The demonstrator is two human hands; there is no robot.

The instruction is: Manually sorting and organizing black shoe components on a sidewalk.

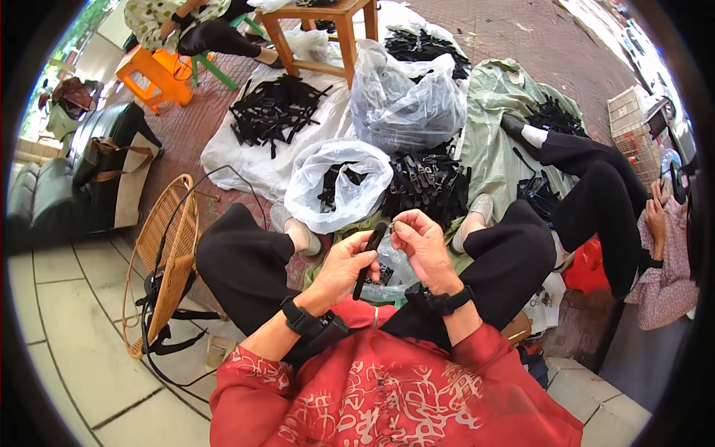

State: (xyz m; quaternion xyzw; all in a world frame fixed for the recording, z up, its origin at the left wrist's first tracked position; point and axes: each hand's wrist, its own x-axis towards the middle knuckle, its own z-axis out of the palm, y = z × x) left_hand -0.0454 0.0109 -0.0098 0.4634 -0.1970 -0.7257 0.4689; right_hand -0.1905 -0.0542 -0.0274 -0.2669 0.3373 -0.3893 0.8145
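My left hand [342, 262] is closed around a short black strap [378, 237], which stands slantwise with both ends out of the grip. Close by on the right, my right hand [423, 249] pinches thumb and forefinger together near the strap's upper end. Something tiny shows at those fingertips, too small to name. Below my hands, between my knees, a clear plastic bag [398, 274] holds small dark and shiny pieces. Beyond it lies a heap of black straps with metal buckles [428, 186]. An open translucent bag [298, 182] beside that heap has more black pieces inside.
A large filled plastic bag [398, 104] stands beyond the heap, near a wooden stool [348, 45]. Black straps [272, 112] lie on a white sheet. A wicker chair [167, 261] is at left. People sit at right and far left, by an orange stool [153, 78].
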